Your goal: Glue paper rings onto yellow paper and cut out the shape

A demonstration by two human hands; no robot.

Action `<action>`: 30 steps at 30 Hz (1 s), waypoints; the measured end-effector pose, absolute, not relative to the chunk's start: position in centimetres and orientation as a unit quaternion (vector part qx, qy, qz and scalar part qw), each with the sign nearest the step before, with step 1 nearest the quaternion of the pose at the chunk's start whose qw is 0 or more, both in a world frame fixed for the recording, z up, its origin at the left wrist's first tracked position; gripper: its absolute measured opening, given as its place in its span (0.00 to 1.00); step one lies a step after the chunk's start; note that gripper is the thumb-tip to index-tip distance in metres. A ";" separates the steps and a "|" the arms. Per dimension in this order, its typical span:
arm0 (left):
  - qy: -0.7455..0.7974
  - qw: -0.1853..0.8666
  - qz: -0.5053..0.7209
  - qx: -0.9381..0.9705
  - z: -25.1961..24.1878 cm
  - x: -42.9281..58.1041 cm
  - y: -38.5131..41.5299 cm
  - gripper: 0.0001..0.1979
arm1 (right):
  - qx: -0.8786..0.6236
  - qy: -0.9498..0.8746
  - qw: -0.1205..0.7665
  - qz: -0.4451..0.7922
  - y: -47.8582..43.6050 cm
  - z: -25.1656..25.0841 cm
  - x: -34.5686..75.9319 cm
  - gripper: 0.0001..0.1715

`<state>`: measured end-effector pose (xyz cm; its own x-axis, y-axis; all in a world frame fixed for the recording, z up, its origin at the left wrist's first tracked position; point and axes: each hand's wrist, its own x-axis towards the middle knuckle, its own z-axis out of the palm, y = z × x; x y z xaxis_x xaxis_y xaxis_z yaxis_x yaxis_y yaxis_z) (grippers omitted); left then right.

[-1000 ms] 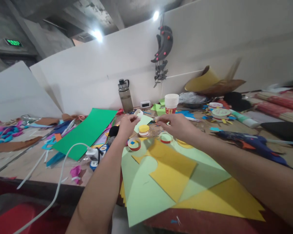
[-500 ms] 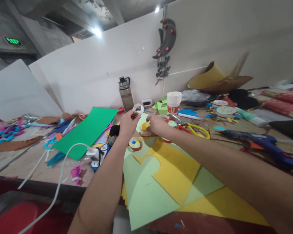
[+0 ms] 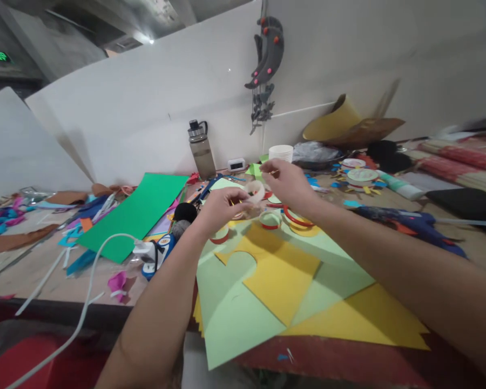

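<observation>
My left hand [image 3: 225, 207] pinches a whitish ring [image 3: 255, 191], which looks like a roll of tape, between thumb and fingers. Just to the right and a little higher is my right hand [image 3: 287, 182], its fingers curled together at the tips; anything between them is too small to make out. Below the hands lie short red-rimmed paper cup rings, one with a pale green base [image 3: 270, 220] and another [image 3: 220, 235] near my left wrist. Red-handled scissors [image 3: 295, 217] rest under my right wrist. Yellow card [image 3: 281, 275] with a round cut-out lies on a light green sheet [image 3: 235, 319].
A water bottle [image 3: 201, 151] and a small digital clock [image 3: 236, 165] stand by the white board. White paper cups [image 3: 281, 153] are stacked behind my right hand. Green card [image 3: 140, 213] and a power strip [image 3: 159, 256] with its cable lie left; a glue gun [image 3: 413, 227] lies right.
My left hand has moved right with the ring. My right hand has lifted off the yellow-banded cup ring and moved up and right. The view has shifted slightly.
</observation>
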<state>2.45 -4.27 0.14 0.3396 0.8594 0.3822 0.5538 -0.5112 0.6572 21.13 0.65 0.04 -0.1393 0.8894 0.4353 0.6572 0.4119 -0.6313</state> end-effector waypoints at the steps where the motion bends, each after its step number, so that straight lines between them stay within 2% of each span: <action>1: 0.414 0.230 0.336 0.814 0.2 3.0 -4.8 0.07 | -0.507 -0.727 0.435 0.158 0.0 0.3 22.1 0.16; 3: 0.346 0.242 0.283 0.862 0.2 3.8 -5.5 0.05 | -0.463 -0.730 0.462 0.198 -1.5 0.7 23.8 0.16; 4: 0.314 0.246 0.260 0.879 0.1 4.1 -5.7 0.04 | -0.437 -0.748 0.443 0.230 -2.1 0.9 24.6 0.18; 6: 0.271 0.252 0.226 0.901 -0.2 4.5 -5.8 0.04 | -0.372 -0.812 0.343 0.290 -3.2 1.3 26.0 0.23; 7: 0.260 0.254 0.214 0.907 -0.3 4.6 -5.8 0.04 | -0.338 -0.844 0.284 0.304 -3.6 1.4 26.6 0.27; 9: 0.255 0.257 0.193 0.912 -0.5 4.7 -5.7 0.04 | -0.287 -0.891 0.181 0.302 -4.2 1.4 27.4 0.42; 11: 0.257 0.262 0.175 0.914 -0.5 4.7 -5.7 0.03 | -0.264 -0.914 0.126 0.281 -4.5 1.2 27.8 0.56; 13: 0.260 0.269 0.159 0.914 -0.4 4.9 -5.9 0.03 | -0.267 -0.921 0.105 0.263 -4.7 1.0 27.8 0.60; 18: 0.271 0.343 0.118 0.892 0.6 5.0 -6.6 0.06 | -0.307 -0.915 0.081 0.247 -5.0 0.9 27.6 0.52; 22: 0.342 0.384 0.271 0.814 1.4 4.1 -6.6 0.09 | -0.340 -0.911 0.062 0.227 -4.8 1.2 28.0 0.47; 24: 0.382 0.376 0.325 0.779 1.6 3.6 -6.3 0.10 | -0.352 -0.909 0.061 0.216 -4.7 1.2 28.2 0.45; 27: 0.446 0.324 0.307 0.776 1.6 3.1 -5.9 0.10 | -0.353 -0.909 0.079 0.206 -4.6 0.8 27.9 0.41; 30: 0.496 0.250 0.297 0.776 1.5 3.2 -5.6 0.08 | -0.320 -0.916 0.113 0.214 -5.0 0.0 26.6 0.32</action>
